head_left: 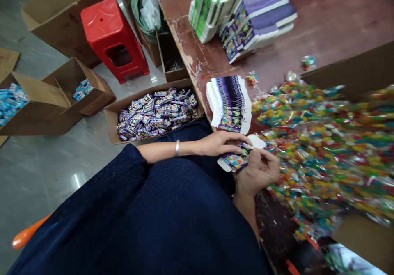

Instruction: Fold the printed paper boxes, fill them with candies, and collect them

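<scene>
A small purple printed carton (235, 160) with white end flaps is between my two hands at the table edge. My left hand (218, 143), with a silver bangle on the wrist, has its fingers closed over the upper side of this carton. From below, my right hand (260, 170) pinches the other end with thumb and fingers. Whether a candy packet is inside is hidden by the fingers. Just above lies a fanned row of flat purple cartons (230, 104). To the right spreads a big heap of clear packets of coloured candies (320, 152), blurred in places.
A cardboard box of filled purple cartons (156, 113) stands beside the table. Banded stacks of green cartons (212, 4) and purple cartons (258, 18) are at the back. A red stool (113, 37) and boxes with blue packs (81, 90) stand on the floor.
</scene>
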The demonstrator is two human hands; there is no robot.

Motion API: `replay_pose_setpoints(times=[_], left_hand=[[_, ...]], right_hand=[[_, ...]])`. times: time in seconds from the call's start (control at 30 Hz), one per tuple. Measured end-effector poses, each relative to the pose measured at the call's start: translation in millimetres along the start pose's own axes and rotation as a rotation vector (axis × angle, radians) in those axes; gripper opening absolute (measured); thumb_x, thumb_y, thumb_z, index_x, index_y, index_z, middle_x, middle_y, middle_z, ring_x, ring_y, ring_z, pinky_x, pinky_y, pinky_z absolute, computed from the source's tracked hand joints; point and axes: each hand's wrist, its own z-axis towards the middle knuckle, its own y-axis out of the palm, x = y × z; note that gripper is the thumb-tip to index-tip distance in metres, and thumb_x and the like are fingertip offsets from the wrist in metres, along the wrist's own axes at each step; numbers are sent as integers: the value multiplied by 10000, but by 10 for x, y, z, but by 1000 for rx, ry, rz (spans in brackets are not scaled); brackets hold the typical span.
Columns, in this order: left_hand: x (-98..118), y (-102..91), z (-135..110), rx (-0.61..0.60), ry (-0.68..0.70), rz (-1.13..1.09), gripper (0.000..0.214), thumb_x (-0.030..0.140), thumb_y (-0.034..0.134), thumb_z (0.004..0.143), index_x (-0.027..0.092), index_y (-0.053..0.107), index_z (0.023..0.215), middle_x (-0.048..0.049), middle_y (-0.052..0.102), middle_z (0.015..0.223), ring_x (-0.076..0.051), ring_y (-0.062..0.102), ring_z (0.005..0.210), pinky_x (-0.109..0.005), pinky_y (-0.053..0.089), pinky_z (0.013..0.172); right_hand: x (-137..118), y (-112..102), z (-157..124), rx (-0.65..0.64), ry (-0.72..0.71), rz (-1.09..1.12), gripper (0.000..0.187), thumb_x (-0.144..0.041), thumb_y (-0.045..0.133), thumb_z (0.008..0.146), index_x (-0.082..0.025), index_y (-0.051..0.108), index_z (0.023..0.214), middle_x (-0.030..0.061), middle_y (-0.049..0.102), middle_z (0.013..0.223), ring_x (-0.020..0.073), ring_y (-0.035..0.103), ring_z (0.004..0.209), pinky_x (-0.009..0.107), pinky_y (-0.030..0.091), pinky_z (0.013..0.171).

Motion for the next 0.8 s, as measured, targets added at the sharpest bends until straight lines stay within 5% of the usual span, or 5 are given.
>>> replay_pose_setpoints(times=[0.17,0.27,0.5,0.63,0.8], left_hand=[[25,-25,17,26,-31,60,313,235,752,878,163,625,1156,-79,682,1098,-188,661,965,-347,570,871],[37,-8,37,82,-17,50,391,234,778,842,186,544,1152,-52,638,1054,-163,643,933,-286,559,782],[140,-5,7,26,-17,115,369,190,724,863,197,496,1154,-51,661,1043,-141,672,927,-278,571,803],[180,0,-21,6,-16,175,383,204,743,861,202,509,1164,-50,670,1049,-146,675,933,-287,583,808],[152,9,-23,-7,-31,170,432,201,750,860,192,534,1234,-61,675,1071,-145,678,916,-299,606,823]], right_hand=[[-36,-16,7,-93,4,96,299,-484,750,855,-223,603,861,72,697,971,223,723,925,411,605,877],[-33,-37,55,-76,25,199,292,-417,786,851,-249,583,975,33,692,932,195,718,867,383,607,844],[-9,-211,162,-315,107,288,220,-391,826,835,-242,670,793,12,698,828,181,681,799,336,576,769],[-15,-279,238,-365,277,247,177,-372,847,801,-241,729,820,-1,727,781,177,677,730,325,566,708],[-11,-289,296,-363,324,201,206,-402,829,796,-228,726,751,-5,716,713,170,647,665,322,542,658]])
